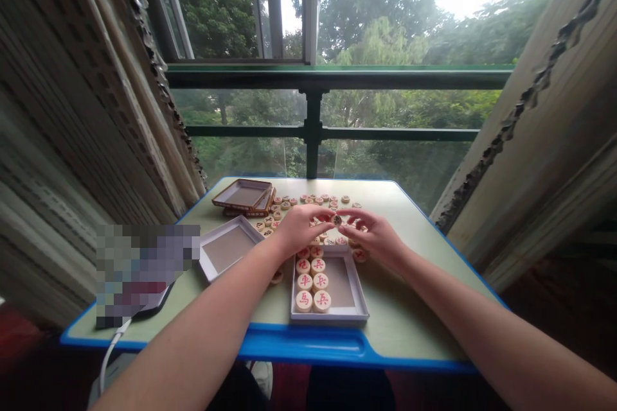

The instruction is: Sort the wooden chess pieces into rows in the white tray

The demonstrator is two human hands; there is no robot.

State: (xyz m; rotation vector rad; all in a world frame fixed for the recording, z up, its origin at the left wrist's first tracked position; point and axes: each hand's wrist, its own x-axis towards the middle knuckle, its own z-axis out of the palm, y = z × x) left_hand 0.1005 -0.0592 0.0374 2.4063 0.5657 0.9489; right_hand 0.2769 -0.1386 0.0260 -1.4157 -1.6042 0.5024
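Observation:
Between the fingertips of both hands is a round Chinese chess piece (336, 220) with a dark character on its face. My left hand (304, 226) pinches it from the left, and my right hand (373, 231) grips its other side. Below them stands an open shallow box (354, 317) with a white rim. Red-lettered pieces (304, 282) sit in two columns along its left side; the far ones are partly hidden by my left hand. Loose pieces (268, 221), some red and some black, lie scattered around and behind my hands.
An open white-rimmed tray (231, 250) lies left of my left forearm. Brown-edged box parts (244, 195) are stacked at the back left. A blurred-out device with a white cable (114, 340) is at the table's left. Blue edging (308, 341) borders the table, with curtains on both sides.

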